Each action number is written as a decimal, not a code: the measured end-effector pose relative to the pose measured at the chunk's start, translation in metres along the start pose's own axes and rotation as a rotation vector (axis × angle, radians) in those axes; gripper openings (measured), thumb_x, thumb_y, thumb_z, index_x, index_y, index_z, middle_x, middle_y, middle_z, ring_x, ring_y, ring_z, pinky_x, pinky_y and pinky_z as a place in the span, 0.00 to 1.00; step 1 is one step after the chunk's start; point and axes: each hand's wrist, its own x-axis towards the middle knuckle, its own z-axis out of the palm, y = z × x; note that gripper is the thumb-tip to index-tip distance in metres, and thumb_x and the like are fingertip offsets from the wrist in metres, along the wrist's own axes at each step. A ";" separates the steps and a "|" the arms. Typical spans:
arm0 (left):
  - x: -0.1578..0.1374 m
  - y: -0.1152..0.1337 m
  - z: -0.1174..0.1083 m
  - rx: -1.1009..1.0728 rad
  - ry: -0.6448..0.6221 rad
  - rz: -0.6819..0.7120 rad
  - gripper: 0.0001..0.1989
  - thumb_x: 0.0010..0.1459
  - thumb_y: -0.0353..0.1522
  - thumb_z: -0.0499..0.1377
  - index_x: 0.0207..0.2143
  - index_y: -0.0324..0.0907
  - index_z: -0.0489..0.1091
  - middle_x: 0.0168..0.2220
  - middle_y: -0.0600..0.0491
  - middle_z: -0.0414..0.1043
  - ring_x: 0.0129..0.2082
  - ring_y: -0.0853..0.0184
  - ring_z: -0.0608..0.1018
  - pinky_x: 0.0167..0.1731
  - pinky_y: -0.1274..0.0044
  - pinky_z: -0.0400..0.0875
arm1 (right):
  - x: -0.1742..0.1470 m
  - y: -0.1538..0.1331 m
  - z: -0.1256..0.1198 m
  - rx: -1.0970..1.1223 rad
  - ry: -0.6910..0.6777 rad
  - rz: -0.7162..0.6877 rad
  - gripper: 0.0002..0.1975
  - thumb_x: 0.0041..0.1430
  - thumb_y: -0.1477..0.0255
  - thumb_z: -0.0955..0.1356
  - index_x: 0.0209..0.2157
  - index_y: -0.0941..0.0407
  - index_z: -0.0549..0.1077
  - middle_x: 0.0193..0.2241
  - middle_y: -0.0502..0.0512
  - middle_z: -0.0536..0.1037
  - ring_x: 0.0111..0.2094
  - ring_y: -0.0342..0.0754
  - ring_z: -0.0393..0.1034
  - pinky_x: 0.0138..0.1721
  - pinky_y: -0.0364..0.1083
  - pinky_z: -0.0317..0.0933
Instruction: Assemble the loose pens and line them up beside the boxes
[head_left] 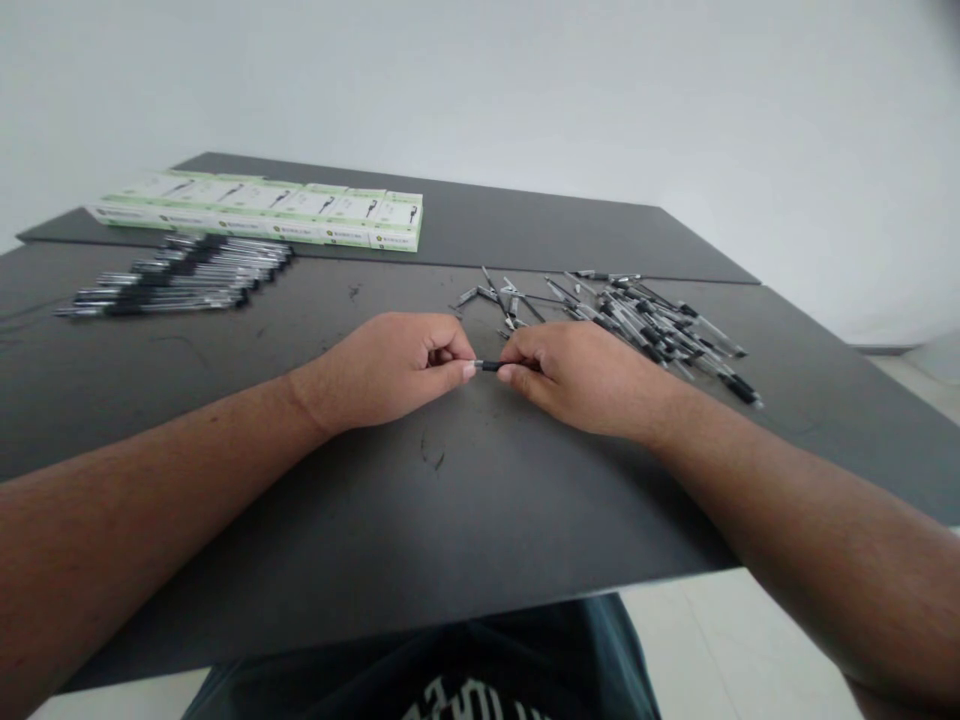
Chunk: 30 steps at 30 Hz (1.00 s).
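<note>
Between my two hands a pen (489, 366) with a clear barrel and a black grip lies level, just above the dark table. My left hand (397, 368) pinches its left end between thumb and fingers. At the other end my right hand (577, 375) is closed on the black part, and the fingers hide that tip. Just beyond my right hand lies a loose pile of clear and black pens (645, 320). Small pen parts (510, 297), thin and grey or black, are scattered to the left of that pile.
A row of pens (187, 275) lies side by side at the left of the grey table (480, 530). Behind them stands a line of white and green boxes (300, 212) with pen pictures. The table's near edge is close to my body, and a white wall (480, 90) rises behind.
</note>
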 end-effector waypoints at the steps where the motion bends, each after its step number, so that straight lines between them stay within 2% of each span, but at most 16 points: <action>1: 0.000 0.000 0.000 0.001 -0.001 0.000 0.14 0.67 0.45 0.60 0.39 0.47 0.80 0.33 0.55 0.85 0.34 0.63 0.83 0.39 0.72 0.69 | 0.000 0.001 0.001 0.007 0.011 -0.006 0.12 0.79 0.66 0.69 0.47 0.54 0.86 0.41 0.57 0.89 0.41 0.53 0.80 0.41 0.49 0.62; 6: 0.000 -0.001 0.000 -0.002 0.001 -0.003 0.14 0.67 0.44 0.61 0.39 0.47 0.80 0.33 0.54 0.84 0.34 0.63 0.82 0.39 0.73 0.70 | -0.001 0.004 0.004 0.062 0.065 0.007 0.08 0.73 0.67 0.74 0.49 0.53 0.85 0.39 0.54 0.88 0.38 0.51 0.79 0.40 0.47 0.62; 14: 0.000 -0.002 0.001 -0.010 -0.005 0.015 0.13 0.66 0.45 0.61 0.39 0.47 0.80 0.33 0.55 0.85 0.33 0.63 0.82 0.38 0.72 0.69 | 0.000 -0.002 -0.001 -0.012 0.002 0.008 0.11 0.78 0.66 0.70 0.46 0.54 0.86 0.39 0.57 0.89 0.39 0.52 0.79 0.40 0.49 0.60; 20: 0.000 0.000 0.001 0.001 -0.006 -0.004 0.14 0.66 0.45 0.60 0.39 0.47 0.80 0.33 0.54 0.84 0.33 0.63 0.82 0.38 0.72 0.69 | -0.001 0.000 0.001 0.069 0.042 0.039 0.07 0.72 0.68 0.75 0.49 0.53 0.85 0.39 0.54 0.88 0.38 0.50 0.79 0.40 0.47 0.62; 22: 0.000 0.000 0.000 0.004 -0.011 -0.005 0.14 0.66 0.45 0.60 0.39 0.47 0.80 0.33 0.54 0.84 0.34 0.63 0.82 0.38 0.72 0.69 | -0.001 -0.001 0.000 0.029 0.018 0.043 0.06 0.74 0.67 0.75 0.47 0.53 0.85 0.39 0.54 0.88 0.38 0.51 0.79 0.40 0.48 0.61; 26: 0.000 -0.002 0.000 0.002 -0.019 -0.001 0.15 0.66 0.46 0.59 0.40 0.47 0.80 0.34 0.54 0.85 0.34 0.63 0.82 0.39 0.72 0.69 | 0.000 -0.002 -0.001 -0.020 -0.032 -0.006 0.13 0.80 0.67 0.68 0.47 0.55 0.86 0.43 0.58 0.90 0.43 0.53 0.80 0.43 0.49 0.61; 30: 0.000 -0.002 0.000 0.009 -0.022 -0.015 0.16 0.66 0.46 0.59 0.40 0.46 0.80 0.34 0.54 0.84 0.34 0.63 0.82 0.39 0.73 0.70 | 0.000 -0.001 0.000 0.017 -0.003 0.010 0.10 0.78 0.66 0.71 0.50 0.54 0.86 0.42 0.56 0.89 0.41 0.52 0.79 0.41 0.48 0.60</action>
